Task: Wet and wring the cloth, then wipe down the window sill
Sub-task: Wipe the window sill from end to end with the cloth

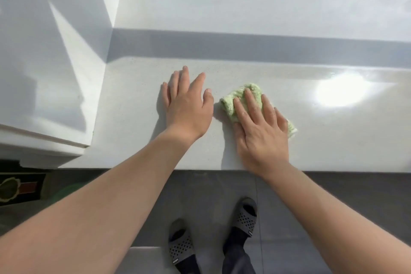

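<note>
Green cloth [231,104] lay bunched on the window sill [333,140], pinned under your right hand [260,133] near the front edge.
Your right fingers [251,104] were straight, pressing flat on it without clenching; your left hand [189,107] rested just beside it, fingers spread and released on bare sill. The cloth's long axis ran diagonally, far-left to near-right. To wipe well, you likely needed even palm pressure and overlapping strokes along the sill, reaching the back strip too.
</note>
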### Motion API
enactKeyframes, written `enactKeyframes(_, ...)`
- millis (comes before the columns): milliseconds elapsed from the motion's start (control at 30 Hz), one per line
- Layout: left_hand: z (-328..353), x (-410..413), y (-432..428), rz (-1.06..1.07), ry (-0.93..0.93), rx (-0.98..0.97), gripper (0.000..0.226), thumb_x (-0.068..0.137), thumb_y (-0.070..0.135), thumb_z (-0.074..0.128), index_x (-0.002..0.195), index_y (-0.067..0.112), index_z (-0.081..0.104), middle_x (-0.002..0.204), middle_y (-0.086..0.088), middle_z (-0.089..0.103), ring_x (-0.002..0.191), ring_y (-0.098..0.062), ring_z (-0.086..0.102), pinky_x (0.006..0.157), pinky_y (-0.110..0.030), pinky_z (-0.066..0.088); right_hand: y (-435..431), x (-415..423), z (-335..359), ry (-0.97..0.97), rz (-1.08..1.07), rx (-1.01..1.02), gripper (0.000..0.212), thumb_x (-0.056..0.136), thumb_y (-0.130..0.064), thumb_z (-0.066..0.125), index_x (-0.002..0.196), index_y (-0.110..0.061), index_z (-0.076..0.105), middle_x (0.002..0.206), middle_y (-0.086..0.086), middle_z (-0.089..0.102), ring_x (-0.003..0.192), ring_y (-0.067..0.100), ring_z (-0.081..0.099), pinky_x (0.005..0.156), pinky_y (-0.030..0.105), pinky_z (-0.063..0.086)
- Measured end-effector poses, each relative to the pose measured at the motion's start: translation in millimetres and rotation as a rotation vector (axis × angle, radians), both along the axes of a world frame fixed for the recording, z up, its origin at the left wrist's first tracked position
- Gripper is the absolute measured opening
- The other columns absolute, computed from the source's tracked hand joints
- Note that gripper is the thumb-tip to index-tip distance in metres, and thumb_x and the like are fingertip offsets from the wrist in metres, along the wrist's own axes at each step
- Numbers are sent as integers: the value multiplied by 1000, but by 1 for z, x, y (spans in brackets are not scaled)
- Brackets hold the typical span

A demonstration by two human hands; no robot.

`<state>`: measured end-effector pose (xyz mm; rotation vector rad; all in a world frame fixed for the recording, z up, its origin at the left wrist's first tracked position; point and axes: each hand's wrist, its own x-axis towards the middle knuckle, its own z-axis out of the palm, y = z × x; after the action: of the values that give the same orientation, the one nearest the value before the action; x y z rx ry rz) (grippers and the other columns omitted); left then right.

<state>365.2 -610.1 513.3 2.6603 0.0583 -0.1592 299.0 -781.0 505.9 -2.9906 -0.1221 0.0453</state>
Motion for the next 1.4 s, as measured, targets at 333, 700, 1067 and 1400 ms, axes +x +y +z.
enactKeyframes(333,-5,25,-13,-13,-45,167,52,100,46,27,149,30,33,165,-8,11,150,-26,2,121,-47,-3,-49,83,3,35,-117,27,54,102,-45,29,155,-40,20,167,-10,7,153,23,3,118,45,11)
enactKeyframes(700,-5,49,-29,-24,17,326,62,99,53,15,156,34,4,166,-5,-7,151,-24,-14,120,-54,-5,-63,153,4,61,-97,40,56,101,-44,27,156,-39,17,167,-9,4,153,26,4,115,48,16)
enactKeyframes(1067,-6,53,-37,-13,54,373,63,98,54,11,156,34,-1,166,-3,-10,151,-23,-16,121,-53,-4,-82,219,1,81,-41,95,54,102,-44,26,155,-39,20,166,-11,7,152,26,5,118,48,14)
enactKeyframes(1400,-4,91,-67,42,-56,210,44,95,43,32,127,19,51,145,-22,36,145,-34,21,120,-57,3,-117,261,-9,63,125,42,52,102,-46,26,154,-42,21,166,-14,8,152,23,9,115,45,15)
